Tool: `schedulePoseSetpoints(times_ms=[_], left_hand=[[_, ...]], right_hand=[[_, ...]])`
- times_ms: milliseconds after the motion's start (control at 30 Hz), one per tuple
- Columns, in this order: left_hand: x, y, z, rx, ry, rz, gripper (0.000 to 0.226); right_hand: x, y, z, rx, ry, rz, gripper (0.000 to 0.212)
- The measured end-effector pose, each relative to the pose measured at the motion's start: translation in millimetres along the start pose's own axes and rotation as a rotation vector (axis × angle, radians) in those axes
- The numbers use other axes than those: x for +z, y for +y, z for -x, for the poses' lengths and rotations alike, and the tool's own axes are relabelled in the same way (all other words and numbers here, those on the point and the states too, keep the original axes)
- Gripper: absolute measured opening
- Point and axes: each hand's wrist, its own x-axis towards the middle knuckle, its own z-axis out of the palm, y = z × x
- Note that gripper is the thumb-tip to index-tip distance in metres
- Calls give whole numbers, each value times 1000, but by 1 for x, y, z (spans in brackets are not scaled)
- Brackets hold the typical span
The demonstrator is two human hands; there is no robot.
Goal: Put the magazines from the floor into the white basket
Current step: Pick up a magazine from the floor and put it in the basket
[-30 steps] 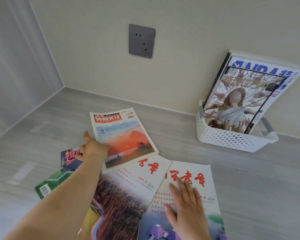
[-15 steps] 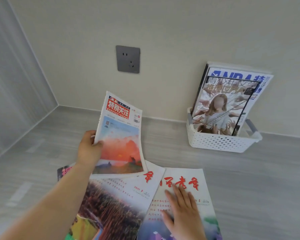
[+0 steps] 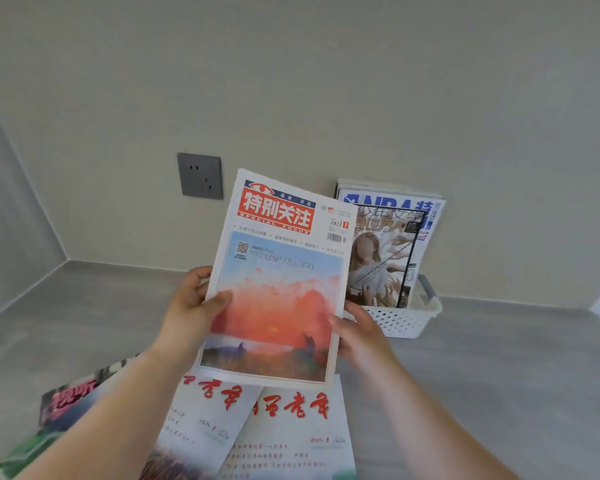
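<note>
I hold a sunset-cover magazine (image 3: 278, 289) with a red title block upright in the air, in front of me. My left hand (image 3: 194, 306) grips its left edge, thumb on the cover. My right hand (image 3: 355, 332) holds its right edge, fingers behind it. The white basket (image 3: 404, 320) stands against the wall at the right, partly hidden by the held magazine, with a few magazines (image 3: 395, 244) upright inside. Several more magazines lie on the floor below my arms: two white ones with red calligraphy (image 3: 291, 431), a dark one (image 3: 66, 400) and a green one (image 3: 21, 455).
A grey wall socket (image 3: 200, 175) sits on the beige wall left of the basket. Grey wood-look floor (image 3: 499, 375) spreads to the right and the left. A room corner lies at the far left.
The sunset magazine rose off the floor and moved right toward the basket. My right hand left the white floor magazine and took hold of the held magazine's right edge.
</note>
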Motion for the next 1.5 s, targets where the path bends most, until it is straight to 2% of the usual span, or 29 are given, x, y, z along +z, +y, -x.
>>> schedulePoseSetpoints(times_ms=[67,233,367,533,733,967,1167,1267,1400,1500], left_hand=[[21,-1,-3,-9,-58,-27,32],[74,-1,-22,41,-181,-310,37],[116,11,-52,164,-77,-446,20],[165,22,-94,228,-87,-459,21],[186,-12,-123,101,-181,-464,21],[188,-53,-140,-26,-139,-522,22],[195,-71,-151,-35,-139,-583,20],[198,-79,-155,2,-89,-644,7],[199,-87,-158,59,10,-637,25],[197,-92,-159,76,-7,-757,22]], right_hand=[[-19,-6,-9,-36,77,-10,23],[-67,-17,-30,-134,227,101,25],[-101,-39,-55,-232,353,207,25],[-132,-61,-95,-324,485,287,13],[-153,-42,-129,-237,474,343,13],[-149,0,-154,-89,413,358,15],[-149,22,-170,-25,433,351,15],[-150,28,-176,-19,451,349,14],[-150,32,-179,-21,555,285,31],[-148,35,-182,-26,516,244,36]])
